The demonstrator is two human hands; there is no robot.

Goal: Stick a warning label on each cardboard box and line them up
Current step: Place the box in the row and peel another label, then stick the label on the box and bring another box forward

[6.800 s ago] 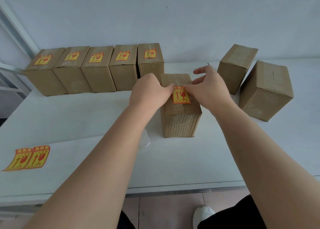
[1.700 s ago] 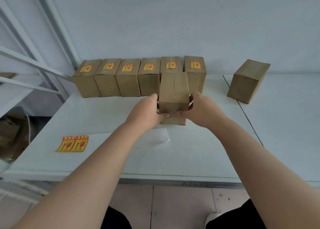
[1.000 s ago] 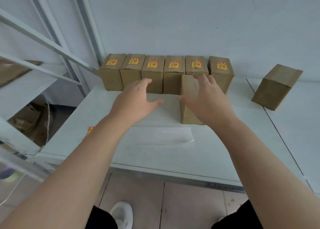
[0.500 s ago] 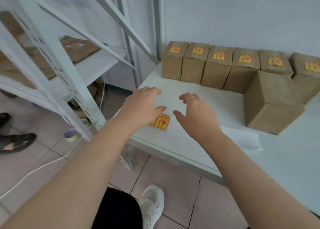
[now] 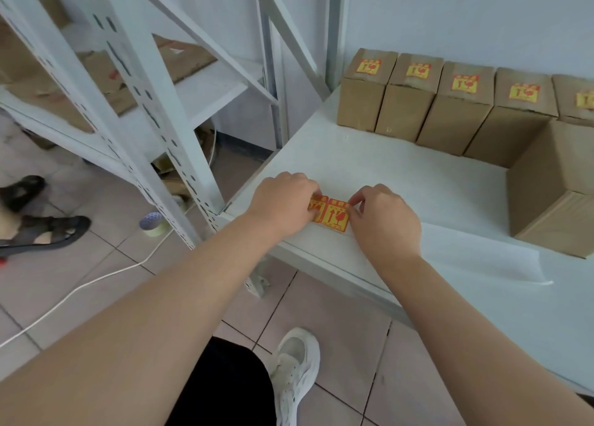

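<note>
Two yellow-and-red warning labels (image 5: 334,216) lie side by side near the front left corner of the white table (image 5: 401,181). My left hand (image 5: 283,205) rests on the left label and covers most of it. My right hand (image 5: 382,216) pinches the upper right corner of the right label with thumb and forefinger. A row of several labelled cardboard boxes (image 5: 456,104) stands along the wall. In front of the row's right end, an unlabelled cardboard box (image 5: 553,187) sits apart from my hands.
A white backing sheet (image 5: 482,258) lies on the table to the right of my hands. A white metal shelving rack (image 5: 154,88) stands left of the table, holding flattened cardboard. A tape roll (image 5: 154,224) and a white cable (image 5: 80,290) lie on the tiled floor. Someone's sandalled feet (image 5: 38,229) are at the far left.
Both hands have come down onto the labels; the left now covers the left label and the right pinches the other's corner. The view has swung further left and down.
</note>
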